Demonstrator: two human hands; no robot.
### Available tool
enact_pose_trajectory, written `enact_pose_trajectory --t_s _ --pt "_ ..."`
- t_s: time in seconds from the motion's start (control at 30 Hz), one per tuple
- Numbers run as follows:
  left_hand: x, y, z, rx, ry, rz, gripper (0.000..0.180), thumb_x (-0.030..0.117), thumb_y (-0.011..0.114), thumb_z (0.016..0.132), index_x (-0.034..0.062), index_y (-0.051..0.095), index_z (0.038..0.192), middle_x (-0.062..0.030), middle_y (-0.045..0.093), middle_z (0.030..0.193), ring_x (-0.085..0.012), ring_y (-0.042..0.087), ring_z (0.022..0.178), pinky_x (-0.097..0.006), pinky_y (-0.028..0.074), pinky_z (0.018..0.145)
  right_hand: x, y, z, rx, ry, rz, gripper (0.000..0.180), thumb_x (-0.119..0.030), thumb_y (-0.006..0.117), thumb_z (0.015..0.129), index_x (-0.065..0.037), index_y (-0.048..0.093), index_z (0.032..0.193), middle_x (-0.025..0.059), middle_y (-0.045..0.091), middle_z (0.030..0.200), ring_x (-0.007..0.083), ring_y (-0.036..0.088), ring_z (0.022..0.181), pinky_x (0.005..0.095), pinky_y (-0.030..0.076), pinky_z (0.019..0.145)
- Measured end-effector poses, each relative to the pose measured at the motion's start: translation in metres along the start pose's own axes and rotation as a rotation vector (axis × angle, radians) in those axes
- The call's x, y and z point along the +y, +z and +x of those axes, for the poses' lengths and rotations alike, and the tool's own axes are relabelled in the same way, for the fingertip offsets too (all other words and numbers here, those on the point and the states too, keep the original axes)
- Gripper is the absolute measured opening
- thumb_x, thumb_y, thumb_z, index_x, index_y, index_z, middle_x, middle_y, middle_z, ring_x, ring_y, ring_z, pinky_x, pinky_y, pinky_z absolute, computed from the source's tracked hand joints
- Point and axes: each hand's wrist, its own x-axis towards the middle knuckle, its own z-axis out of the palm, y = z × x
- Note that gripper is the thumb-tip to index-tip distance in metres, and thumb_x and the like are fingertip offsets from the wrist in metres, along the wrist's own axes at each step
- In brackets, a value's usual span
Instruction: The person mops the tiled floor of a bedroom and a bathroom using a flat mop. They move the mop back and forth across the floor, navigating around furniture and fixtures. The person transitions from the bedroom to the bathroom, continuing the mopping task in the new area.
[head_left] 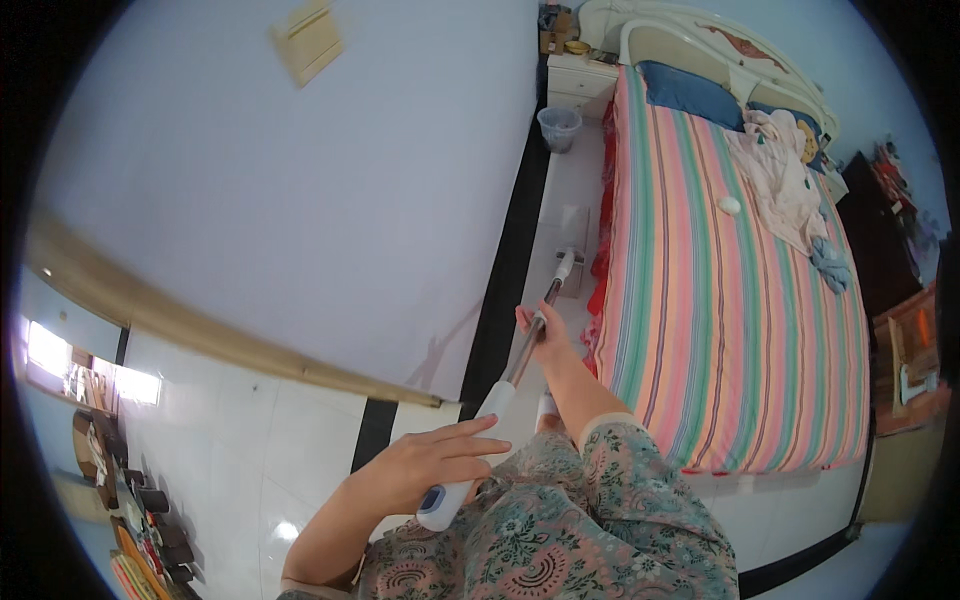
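A long, slim stick vacuum, with a thick white handle and a metal tube, slants away from my body. My left hand lies across the white handle near its rounded end, fingers over it. Farther along, my right hand is closed round the metal tube, palm turned up. The vacuum's small head rests on the tiled floor in the narrow strip between wall and bed.
To the right stands a bed with a striped sheet, pillows and crumpled cloth. A waste bin sits before a white nightstand. A pale wall rises on the left; beyond its end, a doorway shows another room.
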Motion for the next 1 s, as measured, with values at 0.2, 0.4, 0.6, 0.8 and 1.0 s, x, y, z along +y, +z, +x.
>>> enact_pose_trajectory --t_s 0.2,0.4,0.6,0.8,1.0 --pt "-0.108 -0.012 0.144 0.035 -0.015 -0.053 0.027 0.003 0.063 0.064 0.0079 0.054 0.088 -0.0064 0.054 0.116 -0.0306 0.041 0.118 -0.036 0.046 0.083 -0.057 0.066 0.068 0.023 0.011 -0.213 0.019 -0.005 0.056 0.08 0.0 0.039 0.088 0.0111 0.049 0.074 0.027 0.06 0.071 0.032 0.055 0.062" --pt "-0.168 -0.046 0.237 -0.042 -0.04 -0.045 0.019 0.001 0.06 0.068 0.0081 0.056 0.086 -0.0081 0.055 0.115 -0.0278 0.043 0.117 -0.033 0.045 0.087 -0.105 0.109 0.128 0.054 0.012 -0.455 0.018 -0.002 0.051 0.082 -0.005 0.037 0.093 0.0089 0.048 0.068 0.0176 0.051 0.051 0.0281 0.045 0.044" --pt "-0.254 -0.07 0.327 -0.026 -0.002 0.03 0.02 0.002 0.062 0.066 0.0072 0.056 0.084 -0.0054 0.053 0.117 -0.0248 0.043 0.117 -0.033 0.045 0.088 -0.164 0.165 0.237 0.033 0.003 -0.555 0.028 -0.001 0.051 0.08 -0.007 0.033 0.101 0.0082 0.046 0.069 0.0169 0.049 0.05 0.0293 0.044 0.043" --pt "-0.334 -0.133 0.446 0.083 0.081 0.028 0.019 0.006 0.064 0.065 0.0078 0.055 0.082 -0.0042 0.054 0.114 -0.023 0.044 0.116 -0.034 0.047 0.085 -0.238 0.244 0.355 0.043 0.022 -0.592 0.035 0.0 0.051 0.079 -0.007 0.031 0.108 0.0089 0.046 0.072 0.0181 0.05 0.053 0.0311 0.046 0.044" --pt "-0.4 -0.194 0.56 0.157 0.083 -0.018 0.019 0.006 0.064 0.064 0.0074 0.055 0.081 -0.0059 0.056 0.111 -0.024 0.049 0.112 -0.034 0.047 0.084 -0.303 0.33 0.457 0.075 0.035 -0.601 0.029 -0.002 0.051 0.079 -0.004 0.034 0.102 0.0088 0.046 0.071 0.0187 0.05 0.054 0.0314 0.046 0.047"
